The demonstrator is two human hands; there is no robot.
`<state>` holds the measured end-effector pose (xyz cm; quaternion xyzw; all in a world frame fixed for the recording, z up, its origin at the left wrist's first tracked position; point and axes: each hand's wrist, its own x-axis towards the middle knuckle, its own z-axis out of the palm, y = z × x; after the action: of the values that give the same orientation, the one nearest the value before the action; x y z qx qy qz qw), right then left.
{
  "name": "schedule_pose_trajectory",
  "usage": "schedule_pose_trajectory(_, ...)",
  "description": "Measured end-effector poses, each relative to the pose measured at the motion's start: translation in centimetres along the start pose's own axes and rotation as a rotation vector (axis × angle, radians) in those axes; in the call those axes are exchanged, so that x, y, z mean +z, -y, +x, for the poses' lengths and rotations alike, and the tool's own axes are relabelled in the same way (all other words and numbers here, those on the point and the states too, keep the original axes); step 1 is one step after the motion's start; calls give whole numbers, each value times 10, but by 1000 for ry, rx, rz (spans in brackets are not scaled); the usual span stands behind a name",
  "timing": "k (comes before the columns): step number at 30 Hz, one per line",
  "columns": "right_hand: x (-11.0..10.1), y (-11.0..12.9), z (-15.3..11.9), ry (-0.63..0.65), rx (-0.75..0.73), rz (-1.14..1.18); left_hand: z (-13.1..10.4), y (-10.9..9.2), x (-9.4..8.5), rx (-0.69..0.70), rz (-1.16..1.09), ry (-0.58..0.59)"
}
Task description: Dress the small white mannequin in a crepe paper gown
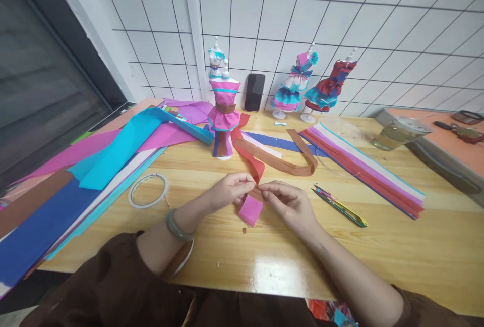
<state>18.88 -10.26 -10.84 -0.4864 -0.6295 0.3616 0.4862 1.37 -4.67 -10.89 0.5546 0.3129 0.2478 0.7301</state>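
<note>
My left hand (234, 189) and my right hand (290, 205) meet above the middle of the table, fingertips nearly touching. Both are closed in a pinch on a small strip of brown paper (258, 186), mostly hidden by the fingers. Just below them is a folded piece of pink crepe paper (250, 211); whether it touches my left fingers I cannot tell. A tiny brown scrap (244, 230) lies nearer to me. Behind my hands, a small dress form in a pink paper dress (224, 102) stands upright, beside red (257, 169) and brown crepe strips (280, 163).
Long crepe sheets (75, 206) are piled at the left, by a tape roll (148, 191). Scissors (340, 208) and layered crepe strips (370, 170) lie at the right. A phone (254, 92) and dressed forms (293, 85) stand by the wall, a plastic cup (397, 134) far right.
</note>
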Motion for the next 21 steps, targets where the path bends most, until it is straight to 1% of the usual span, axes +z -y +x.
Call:
schedule_pose_trajectory(9, -4, 5, 1, 26, 125, 99, 0, -1, 1, -1, -42, -4)
schedule_pose_trajectory(15, 0, 2, 3, -19, 172, 141, 1, 2, 0, 25, -30, -1)
schedule_pose_trajectory(21, 1, -3, 4, -53, 129, 111, 1, 4, -1, 26, 21, 0)
